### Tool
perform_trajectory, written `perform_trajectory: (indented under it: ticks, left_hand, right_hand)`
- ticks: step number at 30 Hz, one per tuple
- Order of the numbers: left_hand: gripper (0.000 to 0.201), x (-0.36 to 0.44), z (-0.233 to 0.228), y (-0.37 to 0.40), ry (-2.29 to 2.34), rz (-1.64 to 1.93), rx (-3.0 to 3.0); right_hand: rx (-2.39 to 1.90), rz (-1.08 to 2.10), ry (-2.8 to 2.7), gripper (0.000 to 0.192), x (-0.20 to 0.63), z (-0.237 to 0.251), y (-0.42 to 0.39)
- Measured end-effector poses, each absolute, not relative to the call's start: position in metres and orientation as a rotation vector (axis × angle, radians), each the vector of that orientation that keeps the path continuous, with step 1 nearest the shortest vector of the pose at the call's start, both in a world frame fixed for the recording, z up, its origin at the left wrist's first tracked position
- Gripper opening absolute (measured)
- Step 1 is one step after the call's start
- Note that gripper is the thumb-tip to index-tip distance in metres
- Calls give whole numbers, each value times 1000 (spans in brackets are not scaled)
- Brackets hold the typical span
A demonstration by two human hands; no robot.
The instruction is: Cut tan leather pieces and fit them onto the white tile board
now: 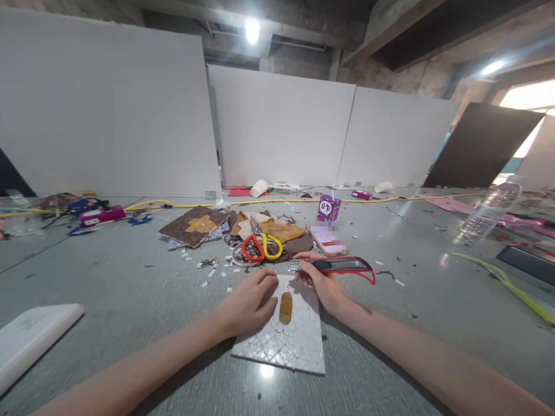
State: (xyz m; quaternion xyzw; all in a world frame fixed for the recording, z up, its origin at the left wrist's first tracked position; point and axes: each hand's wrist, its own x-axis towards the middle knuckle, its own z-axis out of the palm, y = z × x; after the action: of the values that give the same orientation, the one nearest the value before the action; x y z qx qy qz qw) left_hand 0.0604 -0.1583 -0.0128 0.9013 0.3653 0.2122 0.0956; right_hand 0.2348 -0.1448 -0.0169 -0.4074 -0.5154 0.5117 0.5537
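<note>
The left hand (pixel 249 300) rests loosely curled, fingers down on a white patterned tile (pixel 284 341) beneath it, holding nothing. Just right of its fingers lies 1 brown leaf-shaped piece (pixel 285 307) on the tile. The right hand (pixel 323 286), past that piece, grips a red utility knife (pixel 342 266). Beyond both hands lie scissors (pixel 261 247) and a phone (pixel 328 240).

Phone (pixel 328 239) screen — blurred, unreadable. White board (pixel 30 338) — cut off by left edge. Patterned sheet (pixel 290 341) — near corner hidden under left hand (pixel 249 303). Right-edge clutter too small to identify.
</note>
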Motion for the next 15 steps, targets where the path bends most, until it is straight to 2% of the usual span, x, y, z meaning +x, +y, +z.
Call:
perform_trajectory:
  ticks: [4,15]
  left_hand:
    - [21,64,-9,-164,1173,573,2695]
    - [28,68,-13,-170,1317,549,2693]
  right_hand:
    - [-998,1107,-1275,18,236,-14,-147]
    - [-1020,1001,-1648,18,243,-27,-142]
